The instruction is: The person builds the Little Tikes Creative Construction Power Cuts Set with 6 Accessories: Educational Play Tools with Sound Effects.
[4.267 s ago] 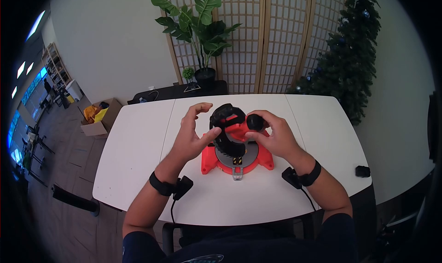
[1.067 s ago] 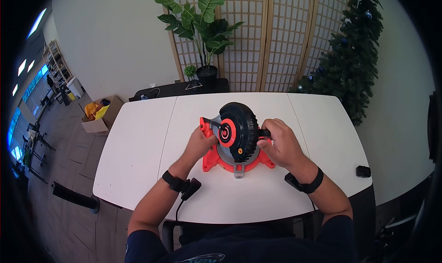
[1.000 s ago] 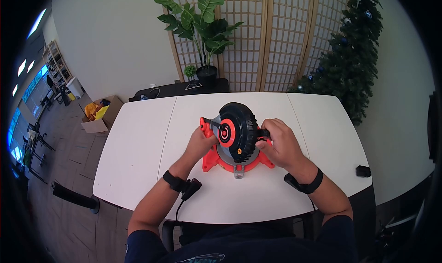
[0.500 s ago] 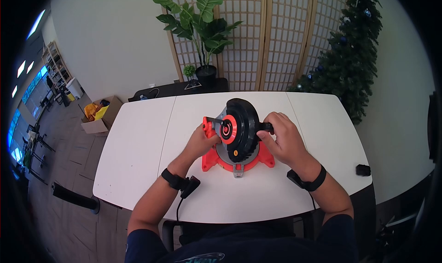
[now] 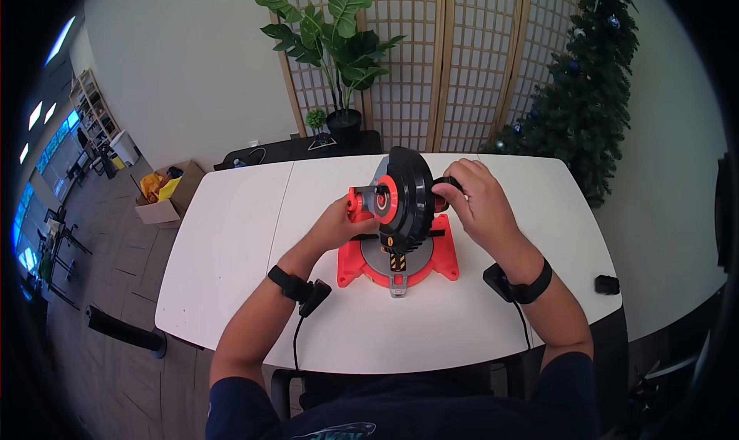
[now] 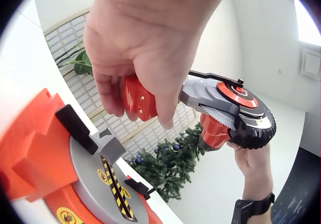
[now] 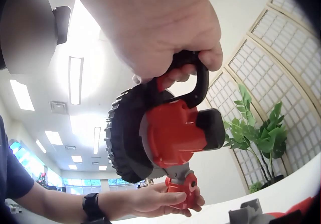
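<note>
A toy saw's black and red upper part (image 5: 412, 197) is held above its red and grey base (image 5: 350, 269), which rests on the table; the left wrist view shows a gap between the saw part (image 6: 241, 108) and the base (image 6: 40, 143). The left hand (image 5: 336, 226) has its fingers and thumb round the red block (image 6: 136, 99) at the end of the saw's grey arm. Curled round the black handle (image 7: 201, 83) is the right hand (image 7: 160, 38). A striped yellow and black strip (image 6: 118, 191) crosses the base's grey disc.
A small black object (image 5: 606, 286) lies at the white table's (image 5: 223, 247) right edge. Behind the table are a potted plant (image 5: 343, 123), a lattice screen (image 5: 408, 78) and a decorated tree (image 5: 577, 109). An open cardboard box (image 5: 181, 197) stands on the floor at left.
The saw's upper part has risen off the base and turned a little, uncovering more of the base. Both hands have moved with it, away from the body. Earlier, the left hand stood open beside it.
</note>
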A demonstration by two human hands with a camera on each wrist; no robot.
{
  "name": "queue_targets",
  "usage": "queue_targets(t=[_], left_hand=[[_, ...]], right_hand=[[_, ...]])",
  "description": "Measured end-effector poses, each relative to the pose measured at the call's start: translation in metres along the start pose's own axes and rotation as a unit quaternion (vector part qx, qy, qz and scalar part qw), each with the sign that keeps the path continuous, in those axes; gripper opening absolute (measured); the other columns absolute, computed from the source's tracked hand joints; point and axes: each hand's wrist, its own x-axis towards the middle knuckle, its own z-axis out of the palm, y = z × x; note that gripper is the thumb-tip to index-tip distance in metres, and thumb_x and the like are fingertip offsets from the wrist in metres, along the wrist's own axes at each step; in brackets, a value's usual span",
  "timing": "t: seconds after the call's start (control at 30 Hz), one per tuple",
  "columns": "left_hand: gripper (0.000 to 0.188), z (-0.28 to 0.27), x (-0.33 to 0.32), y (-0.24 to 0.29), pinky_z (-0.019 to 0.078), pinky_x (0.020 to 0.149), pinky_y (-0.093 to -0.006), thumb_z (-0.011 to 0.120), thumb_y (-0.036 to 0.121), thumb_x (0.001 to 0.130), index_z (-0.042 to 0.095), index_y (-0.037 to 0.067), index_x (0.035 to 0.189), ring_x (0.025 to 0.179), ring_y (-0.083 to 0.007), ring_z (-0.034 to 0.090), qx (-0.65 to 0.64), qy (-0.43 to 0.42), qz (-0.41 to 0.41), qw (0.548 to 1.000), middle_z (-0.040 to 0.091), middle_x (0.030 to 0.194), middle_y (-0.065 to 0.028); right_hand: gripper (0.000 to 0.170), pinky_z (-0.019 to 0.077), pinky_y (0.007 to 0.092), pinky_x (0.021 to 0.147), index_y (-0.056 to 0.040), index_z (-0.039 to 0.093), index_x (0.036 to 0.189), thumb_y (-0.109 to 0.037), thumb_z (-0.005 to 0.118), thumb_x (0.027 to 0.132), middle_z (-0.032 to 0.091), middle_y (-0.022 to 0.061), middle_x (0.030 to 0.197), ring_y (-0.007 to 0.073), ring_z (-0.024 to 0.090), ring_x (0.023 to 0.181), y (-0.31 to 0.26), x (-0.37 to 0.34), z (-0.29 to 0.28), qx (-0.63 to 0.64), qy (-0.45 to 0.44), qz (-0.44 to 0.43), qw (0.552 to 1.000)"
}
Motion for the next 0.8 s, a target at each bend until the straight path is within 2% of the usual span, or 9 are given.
queue_targets(t=[0.07,0.13,0.17,0.37,0.43,0.53,0.8], left_hand=[[0.048,-0.001,0.006,-0.003,0.0506,0.095,-0.0342,0.08,0.016,0.085,0.057,0.001,0.125,0.102,-0.0151,0.064,0.004,0.004,0.001,1.0,0.068,0.11,-0.0075],[0.052,-0.001,0.013,-0.006,0.0519,0.092,-0.0335,0.083,0.019,0.083,0.058,0.001,0.125,0.101,-0.0164,0.066,0.069,0.059,0.064,0.994,0.07,0.111,-0.0088],[0.052,-0.002,0.017,-0.009,0.0519,0.092,-0.0335,0.083,0.019,0.083,0.058,0.001,0.125,0.101,-0.0164,0.066,0.07,0.059,0.064,0.994,0.07,0.111,-0.0088],[0.052,-0.003,0.038,-0.008,0.0549,0.09,-0.0312,0.083,0.013,0.082,0.057,-0.001,0.125,0.102,-0.0201,0.069,0.041,0.015,0.02,0.999,0.07,0.114,-0.0112],[0.045,-0.002,0.047,-0.013,0.0555,0.093,-0.0325,0.078,0.004,0.084,0.056,-0.005,0.122,0.106,-0.0215,0.069,-0.033,-0.021,0.026,0.999,0.07,0.114,-0.0137],[0.039,0.002,0.058,-0.016,0.0555,0.095,-0.0327,0.075,-0.001,0.085,0.055,-0.007,0.118,0.108,-0.0221,0.068,-0.029,-0.021,0.027,0.999,0.069,0.113,-0.0159],[0.036,0.011,0.084,-0.042,0.0546,0.092,-0.0317,0.077,0.0,0.084,0.056,-0.005,0.113,0.103,-0.021,0.07,-0.008,-0.032,0.035,0.999,0.071,0.11,-0.0144]], right_hand=[[0.035,0.0439,0.041,0.071,-0.0015,0.058,0.085,-0.034,0.067,0.093,0.056,0.0109,0.079,0.0298,0.053,0.078,0.001,0.005,-0.001,-0.003,0.009,0.013,1.0],[0.035,0.044,0.0411,0.071,-0.0017,0.059,0.085,-0.035,0.067,0.093,0.057,0.0106,0.079,0.0298,0.053,0.078,0.003,0.01,-0.001,-0.026,0.012,0.014,0.999],[0.035,0.0441,0.0413,0.071,-0.0019,0.059,0.085,-0.035,0.068,0.092,0.057,0.0103,0.08,0.0297,0.053,0.078,0.005,0.012,0.0,-0.049,0.014,0.015,0.999],[0.034,0.0449,0.0405,0.071,-0.0025,0.062,0.086,-0.035,0.072,0.089,0.058,0.0093,0.079,0.029,0.053,0.077,0.015,0.021,0.01,-0.078,0.03,0.006,0.996],[0.034,0.0453,0.0401,0.07,-0.0029,0.063,0.084,-0.035,0.073,0.088,0.059,0.009,0.078,0.0283,0.054,0.077,0.014,0.024,0.012,-0.078,0.038,-0.005,0.996],[0.034,0.0461,0.0394,0.068,-0.0036,0.064,0.08,-0.035,0.075,0.085,0.059,0.0081,0.076,0.0271,0.054,0.077,0.014,0.031,0.016,-0.079,0.047,-0.018,0.996],[0.035,0.0466,0.0387,0.066,-0.0057,0.064,0.077,-0.038,0.076,0.083,0.059,0.0064,0.073,0.0263,0.056,0.074,0.013,0.038,0.024,-0.137,0.042,-0.03,0.989]])
